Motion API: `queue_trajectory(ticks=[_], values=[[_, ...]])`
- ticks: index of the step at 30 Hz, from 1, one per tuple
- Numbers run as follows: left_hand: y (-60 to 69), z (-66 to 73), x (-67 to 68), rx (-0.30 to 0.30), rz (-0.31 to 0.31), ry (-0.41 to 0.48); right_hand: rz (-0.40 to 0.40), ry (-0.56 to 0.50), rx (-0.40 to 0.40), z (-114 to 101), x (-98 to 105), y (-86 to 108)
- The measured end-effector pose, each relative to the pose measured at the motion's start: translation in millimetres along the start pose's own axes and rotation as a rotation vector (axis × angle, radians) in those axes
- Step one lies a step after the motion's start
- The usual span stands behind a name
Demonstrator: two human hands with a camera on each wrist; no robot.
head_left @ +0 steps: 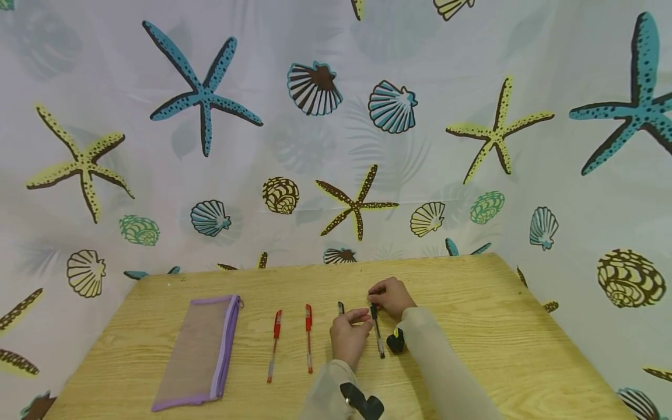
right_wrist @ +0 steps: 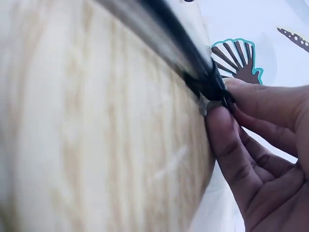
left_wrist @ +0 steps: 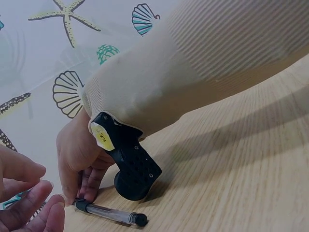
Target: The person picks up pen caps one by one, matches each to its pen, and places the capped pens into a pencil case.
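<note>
My right hand (head_left: 392,298) pinches the capped end of a black pen (head_left: 377,333) between thumb and fingertips. The pen's clear barrel points toward me along the wood, as the left wrist view also shows. Close beside it on the left is my left hand (head_left: 350,337), fingers loosely bent and nothing seen between them. Another black pen (head_left: 341,307) shows only its cap end; my left hand hides the remainder. Farther left lie two red pens, one nearer (head_left: 308,337) and one farther out (head_left: 275,344), caps toward the back.
A mesh pouch (head_left: 198,350) with purple edging and a zipper lies flat at the left of the wooden table (head_left: 504,338). Behind the table hangs a white cloth (head_left: 252,151) printed with starfish and shells. Each wrist carries a small black camera.
</note>
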State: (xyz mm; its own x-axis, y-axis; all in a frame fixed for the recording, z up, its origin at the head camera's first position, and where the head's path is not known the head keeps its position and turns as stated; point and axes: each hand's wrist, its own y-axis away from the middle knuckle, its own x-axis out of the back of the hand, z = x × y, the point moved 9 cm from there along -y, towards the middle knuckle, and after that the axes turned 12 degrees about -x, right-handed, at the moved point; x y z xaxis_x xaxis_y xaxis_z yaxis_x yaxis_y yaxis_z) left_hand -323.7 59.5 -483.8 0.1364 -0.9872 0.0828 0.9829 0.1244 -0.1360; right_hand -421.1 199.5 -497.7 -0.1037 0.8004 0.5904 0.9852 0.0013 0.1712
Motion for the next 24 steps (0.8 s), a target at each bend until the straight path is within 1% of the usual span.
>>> queue_trajectory(ticks=[8,14,18,21,24], values=[[-0.1,1.3,1.9,0.002,0.0,0.003,0.019,0.058,-0.01,-0.8,-0.1,-1.6],[-0.7,0.2,2.6,-0.012,-0.002,0.014,0.002,0.081,-0.018,-0.9,-2.4,0.1],[-0.9,-0.5,3.5,-0.021,-0.007,0.015,-0.007,0.078,-0.035,1.5,-2.4,0.4],[-0.6,-0.5,4.0,-0.022,-0.011,0.015,-0.017,0.052,-0.043,2.2,-1.3,0.9],[-1.1,-2.1,4.1,-0.009,-0.015,0.016,-0.026,0.03,-0.052,2.5,0.0,1.7]])
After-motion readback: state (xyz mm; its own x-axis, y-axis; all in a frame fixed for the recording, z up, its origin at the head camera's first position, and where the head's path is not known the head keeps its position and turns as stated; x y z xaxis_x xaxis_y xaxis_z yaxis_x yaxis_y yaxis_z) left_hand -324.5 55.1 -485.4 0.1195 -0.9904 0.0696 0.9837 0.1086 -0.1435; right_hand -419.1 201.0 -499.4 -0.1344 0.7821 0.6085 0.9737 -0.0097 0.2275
